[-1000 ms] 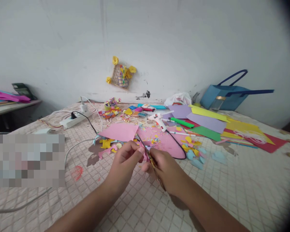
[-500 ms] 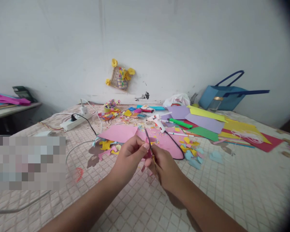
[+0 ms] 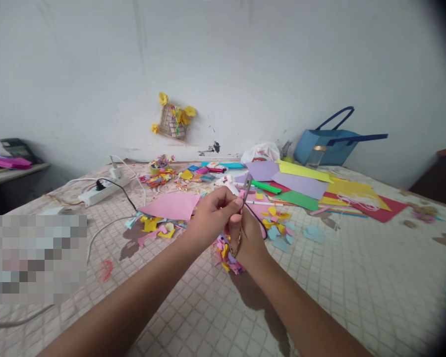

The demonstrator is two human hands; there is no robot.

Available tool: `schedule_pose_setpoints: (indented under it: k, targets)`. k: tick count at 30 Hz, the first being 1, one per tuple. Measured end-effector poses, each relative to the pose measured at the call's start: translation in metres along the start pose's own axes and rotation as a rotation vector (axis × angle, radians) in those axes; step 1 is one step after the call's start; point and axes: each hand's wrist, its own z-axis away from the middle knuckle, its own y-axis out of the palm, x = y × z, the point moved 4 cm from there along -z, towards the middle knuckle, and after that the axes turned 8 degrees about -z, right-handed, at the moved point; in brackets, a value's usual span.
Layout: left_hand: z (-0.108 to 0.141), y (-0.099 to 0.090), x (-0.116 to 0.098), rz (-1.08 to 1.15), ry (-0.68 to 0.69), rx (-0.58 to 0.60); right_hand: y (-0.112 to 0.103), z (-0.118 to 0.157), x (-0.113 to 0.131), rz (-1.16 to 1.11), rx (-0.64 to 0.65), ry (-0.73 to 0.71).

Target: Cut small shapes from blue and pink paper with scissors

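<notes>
My left hand (image 3: 216,214) pinches a small piece of pink paper (image 3: 242,194) between thumb and fingers. In my right hand (image 3: 250,235) is a pair of scissors (image 3: 247,187), its blades pointing up and away, close beside the pink piece; whether the blades touch it I cannot tell. Both hands are close together over the table. Just below them lies a heap of small colourful paper pieces (image 3: 226,255), partly hidden by my right hand. Behind my left hand a pink sheet (image 3: 171,206) lies on the table, and a white glue gun (image 3: 226,182) is partly covered by my fingers.
A power strip (image 3: 104,191) with plugs and cables is at the left. Yellow and blue paper scraps (image 3: 278,228) lie right of my hands. Farther back are coloured sheets (image 3: 301,185), a green marker (image 3: 265,187) and a blue bag (image 3: 327,146). A decorated frame (image 3: 173,119) hangs on the wall.
My hands have moved slightly right and up relative to the table, and the scissors point more to the right. The paper heap beneath them now shows more. The whole view has shifted right.
</notes>
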Motion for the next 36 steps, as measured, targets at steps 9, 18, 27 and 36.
schedule_pose_setpoints:
  k: [9,18,27,36]
  targets:
    - [-0.009,0.004,-0.006,-0.021,0.016,0.043,-0.008,-0.001,-0.001,0.024,-0.071,0.023]
    - [-0.033,0.026,-0.020,-0.211,0.106,0.070,-0.021,-0.011,-0.007,-0.060,-0.255,0.040]
    - [-0.064,0.055,-0.019,-0.271,0.066,0.219,-0.041,-0.016,-0.016,-0.123,-0.468,0.150]
    - [-0.098,0.096,-0.013,-0.308,0.041,0.367,-0.059,-0.022,-0.029,-0.206,-0.661,0.271]
